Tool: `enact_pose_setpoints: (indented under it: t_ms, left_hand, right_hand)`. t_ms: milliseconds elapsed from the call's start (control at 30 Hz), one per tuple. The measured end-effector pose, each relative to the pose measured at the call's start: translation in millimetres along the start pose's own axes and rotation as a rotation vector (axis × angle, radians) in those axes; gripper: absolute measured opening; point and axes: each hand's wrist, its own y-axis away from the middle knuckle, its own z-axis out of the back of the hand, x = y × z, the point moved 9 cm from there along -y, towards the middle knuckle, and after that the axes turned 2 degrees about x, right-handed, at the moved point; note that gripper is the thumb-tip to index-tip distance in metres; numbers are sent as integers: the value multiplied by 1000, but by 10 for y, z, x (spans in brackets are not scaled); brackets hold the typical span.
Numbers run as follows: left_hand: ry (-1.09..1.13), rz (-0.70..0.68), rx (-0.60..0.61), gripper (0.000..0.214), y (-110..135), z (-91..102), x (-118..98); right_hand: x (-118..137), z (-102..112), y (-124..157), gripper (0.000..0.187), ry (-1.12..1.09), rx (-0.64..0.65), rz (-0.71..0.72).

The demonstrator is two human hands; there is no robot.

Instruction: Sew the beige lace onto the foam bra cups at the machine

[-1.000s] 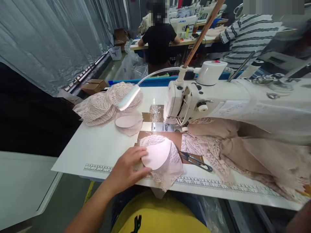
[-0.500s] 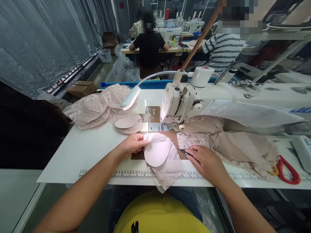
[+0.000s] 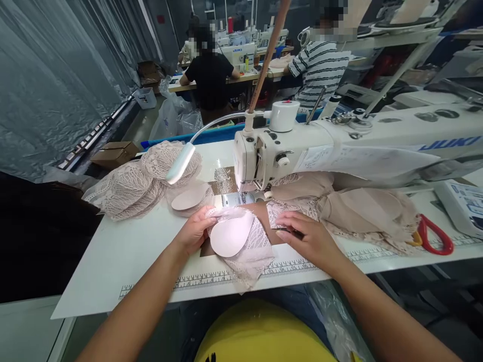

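My left hand (image 3: 194,232) pinches the left edge of a pink lace cup piece (image 3: 258,246) that lies on the white sewing table (image 3: 124,251) with a pale oval pad (image 3: 230,235) on top of it. My right hand (image 3: 307,237) rests just right of it, fingers curled together over the dark thread snips (image 3: 298,233), which are mostly hidden beneath them. Both hands sit in front of the needle area of the white sewing machine (image 3: 339,146).
A heap of lace cups (image 3: 128,186) and a loose pad (image 3: 188,197) lie at the left under the gooseneck lamp (image 3: 181,163). Beige sewn pieces (image 3: 362,211) pile under the machine arm. Red-handled scissors (image 3: 433,236) and a control box (image 3: 460,203) lie right. Two people work behind.
My right hand came into view and settled over the snips. My left hand shifted from the pad's lower left to the lace's upper left edge. My head turned right and down.
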Motion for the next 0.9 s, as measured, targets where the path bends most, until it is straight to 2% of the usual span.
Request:
enact_pose_setpoints:
  t_ms: [133, 233, 400, 533, 667, 800, 900]
  left_hand:
    - [44, 7, 46, 35, -15, 2, 19]
    - [53, 6, 64, 37, -9, 2, 10]
    - [18, 3, 7, 37, -1, -5, 1]
    - [8, -46, -132, 31, -10, 107, -5]
    - [37, -93, -220, 32, -4, 241, -42]
    - [110, -129, -344, 38, 30, 408, -91]
    - [110, -132, -384, 41, 40, 472, -103]
  right_hand:
    - [-30, -286, -255, 44, -189, 173, -173]
    - [-24, -491, -386, 62, -300, 218, -238]
    - [67, -671, -473, 54, -472, 216, -248]
    - [76, -692, -457, 52, -535, 281, -271]
    - [11, -724, -416, 51, -601, 360, -313]
    - [-41, -719, -414, 51, -660, 330, -324]
    - [-52, -697, -423, 52, -667, 297, -315]
